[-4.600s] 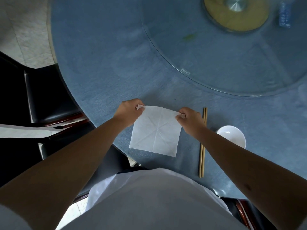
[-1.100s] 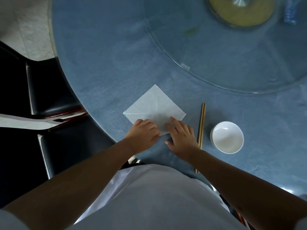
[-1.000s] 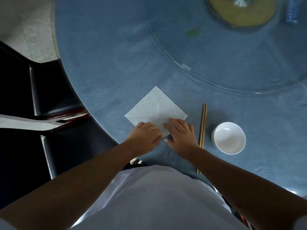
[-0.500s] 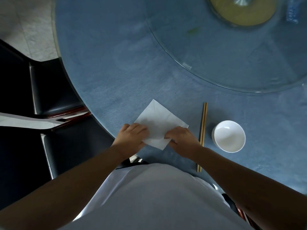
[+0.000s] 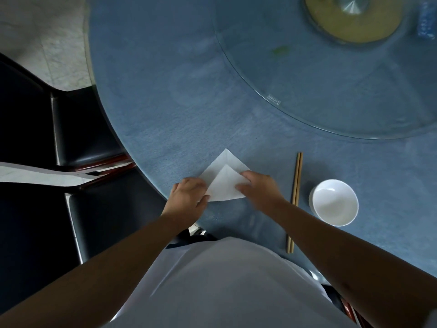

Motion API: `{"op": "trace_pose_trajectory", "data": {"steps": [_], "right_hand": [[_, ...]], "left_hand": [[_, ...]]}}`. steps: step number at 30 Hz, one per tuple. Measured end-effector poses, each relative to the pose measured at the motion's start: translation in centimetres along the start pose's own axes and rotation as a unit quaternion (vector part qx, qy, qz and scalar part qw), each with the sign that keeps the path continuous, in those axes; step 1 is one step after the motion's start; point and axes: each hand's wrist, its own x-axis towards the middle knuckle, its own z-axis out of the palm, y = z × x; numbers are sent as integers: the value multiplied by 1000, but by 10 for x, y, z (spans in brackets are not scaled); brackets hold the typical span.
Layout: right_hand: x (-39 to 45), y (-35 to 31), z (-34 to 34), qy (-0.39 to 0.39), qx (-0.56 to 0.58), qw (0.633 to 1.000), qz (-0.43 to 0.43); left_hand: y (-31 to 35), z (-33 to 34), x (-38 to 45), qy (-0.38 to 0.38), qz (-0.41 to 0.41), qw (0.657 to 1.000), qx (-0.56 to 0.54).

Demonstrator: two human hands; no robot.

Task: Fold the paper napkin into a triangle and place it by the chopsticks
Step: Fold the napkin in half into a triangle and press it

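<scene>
Your paper napkin (image 5: 223, 183) lies flat on the blue table (image 5: 165, 102), close to the edge nearest you. It is white. Its near half is folded up over the far half, so a small triangle sits on top of a bigger one. The top point of the small triangle stops short of the top point of the big one, so the two tips do not match.

Your left hand (image 5: 189, 197) is at the left corner of the napkin. The fingers are curled and the thumb lies along the bottom fold. It looks like you are pressing the corner down, but you cannot tell if you are pinching the paper or only holding it flat.

Your right hand (image 5: 259, 188) is at the right corner. The fingers lie on top of the paper there. This hand looks a bit blurry, so you cannot tell if it grips the paper or just rests on it.

The napkin sits between your two hands, with its middle and top point bare.

The chopsticks (image 5: 295, 197) lie side by side just to the right of your right hand. They do not touch the napkin. A white bowl (image 5: 334, 202) stands to the right of the chopsticks.
</scene>
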Motion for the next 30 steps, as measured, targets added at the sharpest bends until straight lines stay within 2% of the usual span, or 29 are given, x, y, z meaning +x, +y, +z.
{"op": "trace_pose_trajectory", "data": {"steps": [4,15,30], "right_hand": [[15,-9,-6,40,-13,999,6],[34,-15,-4,78,-38,993,81],[32,-8,-2,92,-56,989,98]], "left_hand": [[-3,0,6,11,-58,998,-11],[0,-8,22,19,-203,978,-29],[2,-11,30,18,-234,971,-46]]}}
